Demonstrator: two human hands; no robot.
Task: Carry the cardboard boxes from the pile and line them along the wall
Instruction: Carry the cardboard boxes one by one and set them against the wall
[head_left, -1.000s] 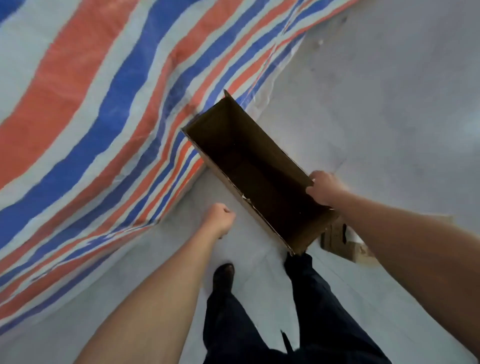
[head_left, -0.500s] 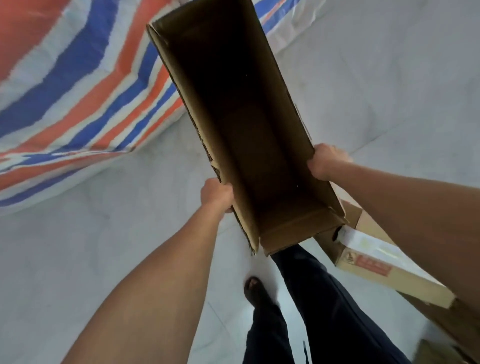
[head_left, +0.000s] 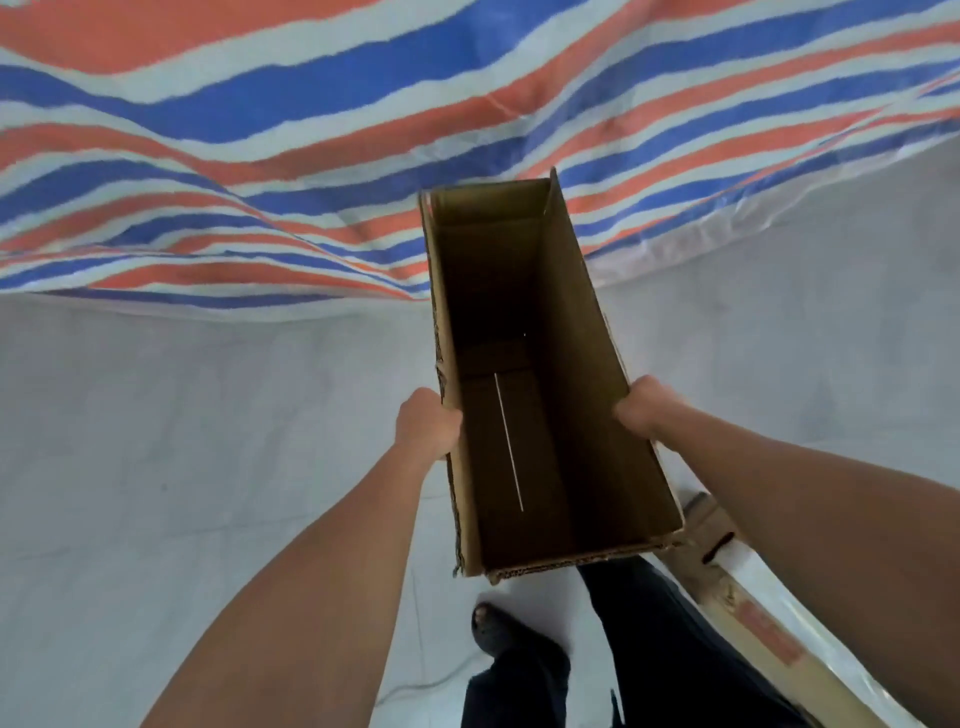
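Head view, looking forward and down. An open-topped cardboard box (head_left: 582, 364), long and narrow, is held in front of the body by both bare hands, its open side turned up toward the camera. The left grip (head_left: 426, 423) is closed on the box's left long wall, the fingers curled over its upper edge. The right grip (head_left: 641, 405) is closed in the same way on the right long wall, directly opposite. The brown interior is seen to be empty; a thin bright slit (head_left: 509, 441) runs lengthwise along the bottom panel. The box's far end is seen against a striped tarpaulin (head_left: 311, 130) in orange, blue and white, which hangs across the top of the view and meets the pale floor (head_left: 156, 467). The near end is seen over a dark trouser leg (head_left: 675, 649), with a dark shoe (head_left: 493, 629) just beside it on the floor. A second cardboard box (head_left: 753, 613), bearing a red label and a glossy strip, lies at lower right, partly hidden by the right forearm.
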